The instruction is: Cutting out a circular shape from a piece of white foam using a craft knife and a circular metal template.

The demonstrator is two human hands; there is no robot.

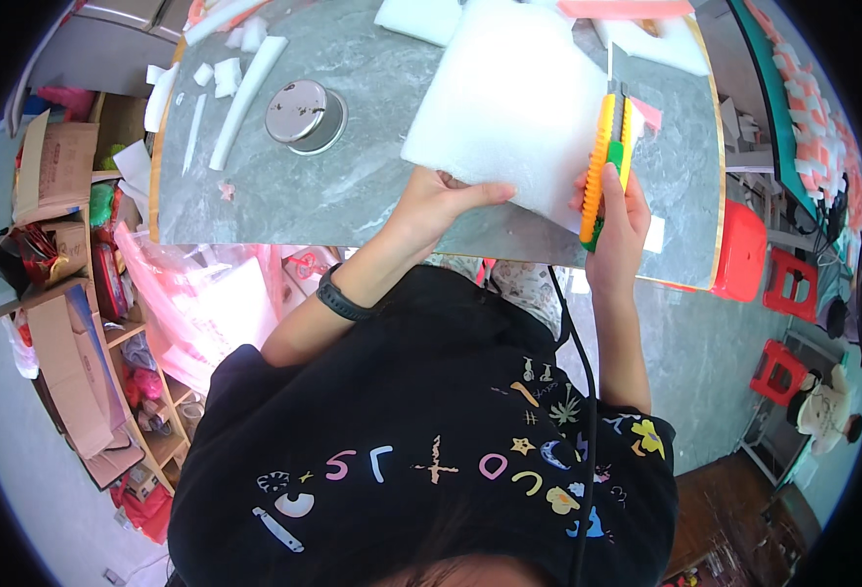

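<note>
My black printed shirt (402,391) occupies the near zone. A dark cable (588,391) runs down its right side. A dark band (345,296) encircles my left wrist. To the left, a translucent pink plastic bag (172,293) stands beside a shelf unit holding open cardboard boxes (77,367).

Beyond my shirt lies the near edge of the grey marbled table (304,220). My left hand (441,205) grasps the near left part of the white foam sheet (509,108): thumb laid along the near edge, fingers mostly hidden by the sheet. My right hand (615,210) is clenched around the yellow-and-green utility knife (599,166), thumb on the handle. The blade (618,65) is extended and points to the far side, at the right edge of the sheet; I cannot tell whether it touches. A small pink piece (648,114) lies just right of the knife. Red stools (741,249) stand right of the table.

Farther left, a round metal tin (304,115) rests on the table, with a long white foam strip (247,103) beyond it to the left. At the far edge lie another white foam piece (416,18) and, farther right, a pink strip (627,9).
</note>
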